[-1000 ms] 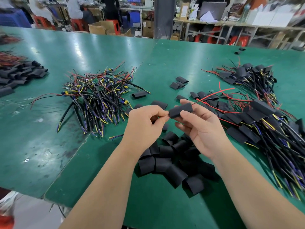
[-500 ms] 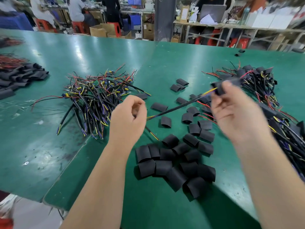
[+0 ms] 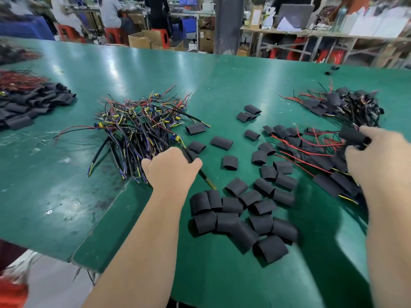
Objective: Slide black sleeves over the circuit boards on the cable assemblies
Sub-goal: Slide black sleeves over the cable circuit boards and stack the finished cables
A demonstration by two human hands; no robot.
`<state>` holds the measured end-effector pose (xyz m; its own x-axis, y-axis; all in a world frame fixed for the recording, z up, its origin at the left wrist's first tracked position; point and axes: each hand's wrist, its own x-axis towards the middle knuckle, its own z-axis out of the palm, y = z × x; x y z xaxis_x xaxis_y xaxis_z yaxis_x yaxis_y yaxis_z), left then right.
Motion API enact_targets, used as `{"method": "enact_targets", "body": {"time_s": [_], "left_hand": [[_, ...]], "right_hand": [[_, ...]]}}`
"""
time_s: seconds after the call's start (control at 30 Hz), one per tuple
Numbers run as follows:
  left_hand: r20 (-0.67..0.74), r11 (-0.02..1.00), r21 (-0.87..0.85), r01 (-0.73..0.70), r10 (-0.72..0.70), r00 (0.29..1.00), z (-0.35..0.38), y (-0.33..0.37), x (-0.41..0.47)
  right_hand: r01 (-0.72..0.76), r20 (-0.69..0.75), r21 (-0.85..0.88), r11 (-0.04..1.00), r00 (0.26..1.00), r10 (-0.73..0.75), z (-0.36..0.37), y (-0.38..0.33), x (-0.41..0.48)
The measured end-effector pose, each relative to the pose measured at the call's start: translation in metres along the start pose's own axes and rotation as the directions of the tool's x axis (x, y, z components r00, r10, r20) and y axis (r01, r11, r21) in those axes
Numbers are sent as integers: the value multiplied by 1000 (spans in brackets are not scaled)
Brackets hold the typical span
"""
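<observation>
Two hands flank the loose sleeve pile on the bench. Beyond it leftward the left hand curls round a black cable; rightward the right hand pinches a sleeved assembly.

Green table, one: unsleeved cable assemblies heaped just beyond my left fingers; loose black sleeves scattered between my two sets of fingers. Sleeved assemblies piled beneath and beyond my right fingers; another sleeved heap well left of my left fingers.
</observation>
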<state>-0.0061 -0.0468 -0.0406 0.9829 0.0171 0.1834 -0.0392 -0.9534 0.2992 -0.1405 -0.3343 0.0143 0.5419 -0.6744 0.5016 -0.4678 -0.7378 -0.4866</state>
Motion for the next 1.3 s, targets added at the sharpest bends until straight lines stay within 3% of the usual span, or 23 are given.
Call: {"method": "enact_targets", "body": {"time_s": [0.1,0.2,0.27,0.3,0.33,0.37,0.43,0.5,0.57,0.67,0.77,0.97,1.13,1.23,1.27,1.3], "left_hand": [[-17,999,-34,-1,1,1000,-3,3,-2],[-49,930,-349,-115,105,993,-8,6,-6],[-135,753,-606,-257,221,966,-13,9,-13],[-188,664,-669,-333,283,941,-16,11,-16],[-226,603,-692,-398,342,912,-18,13,-19],[-250,568,-688,-452,399,882,-20,15,-22],[-273,536,-646,-544,503,820,-20,18,-25],[-262,547,-577,-607,579,772,-20,19,-27],[-256,583,-491,-647,613,747,-20,20,-28],[-259,659,-412,-629,577,775,-19,19,-28],[-280,707,-357,-610,542,792,-21,20,-30],[-253,598,-406,-691,653,714,-29,30,-40],[-120,599,-443,-667,698,707,-27,26,-34],[-98,655,-425,-625,653,751,-25,26,-34],[-105,690,-403,-601,618,779,-24,25,-33],[-111,736,-366,-570,574,812,-24,23,-32]], "right_hand": [[-35,-110,-10,999,993,34,2,-12,-11],[156,-270,165,974,957,-108,0,-29,-22],[141,-142,327,934,985,-99,6,-40,-29],[33,12,449,893,999,-43,10,-48,-32],[-130,205,596,793,979,6,14,-55,-37],[-325,402,718,616,916,15,18,-61,-42],[-634,660,742,218,748,-74,26,-68,-48],[-715,709,699,13,691,-140,30,-68,-49],[-687,675,724,-67,725,-140,32,-68,-48],[-619,607,782,-75,784,-131,31,-69,-48],[-603,588,794,-84,795,-152,31,-72,-52],[-588,557,809,-26,779,-289,41,-88,-73],[-538,539,838,89,792,-287,43,-93,-76],[-559,568,822,113,785,-248,45,-92,-78],[-553,578,816,169,782,-232,45,-92,-79],[-495,570,810,315,791,-221,46,-92,-79]]}}
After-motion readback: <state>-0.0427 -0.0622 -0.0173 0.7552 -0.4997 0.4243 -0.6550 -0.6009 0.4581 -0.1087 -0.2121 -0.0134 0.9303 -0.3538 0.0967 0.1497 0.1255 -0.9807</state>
